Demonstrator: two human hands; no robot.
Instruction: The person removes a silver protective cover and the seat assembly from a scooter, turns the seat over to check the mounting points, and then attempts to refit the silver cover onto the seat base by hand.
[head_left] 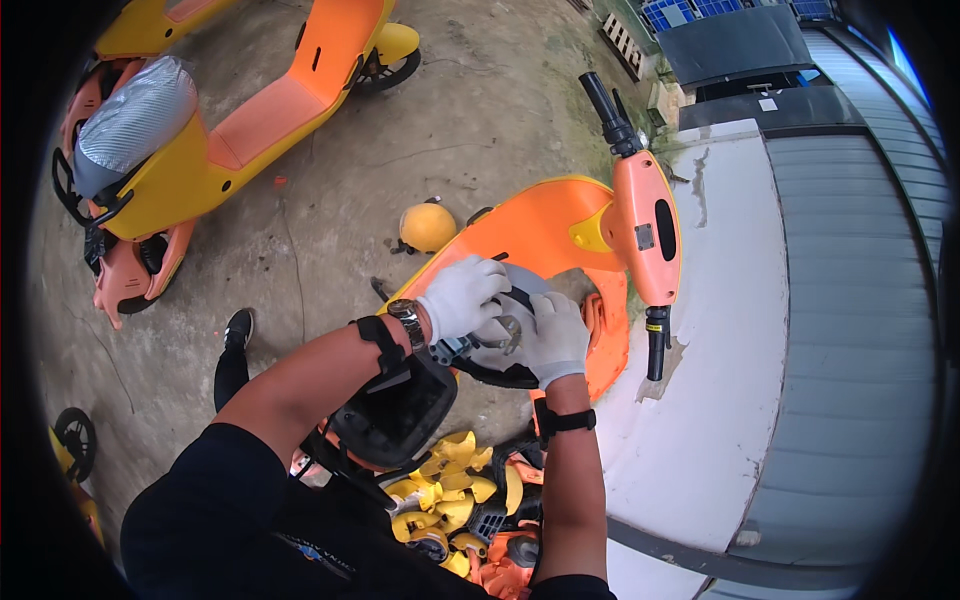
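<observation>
My left hand (465, 300), in a white glove, has its fingers bent over a grey round part with a black rim (525, 283). My right hand (555, 338), gloved too, grips the right side of the same part, fingers curled on its top. The part sits over the body of an orange-and-yellow scooter (535, 225), and both palms hide much of it. Between the hands a small greenish-brown patch (511, 333) shows, its kind unclear. A black seat or box (395, 410) lies below my left wrist. The scooter's handlebar (648, 225) stands to the right.
A second orange-and-yellow scooter (250, 140) stands at the left, with a silver cover (140, 120) on it. An orange-yellow round thing (428, 228) lies on the concrete floor. Several yellow and orange plastic parts (450, 490) are heaped near me. A white ledge (720, 300) runs along the right.
</observation>
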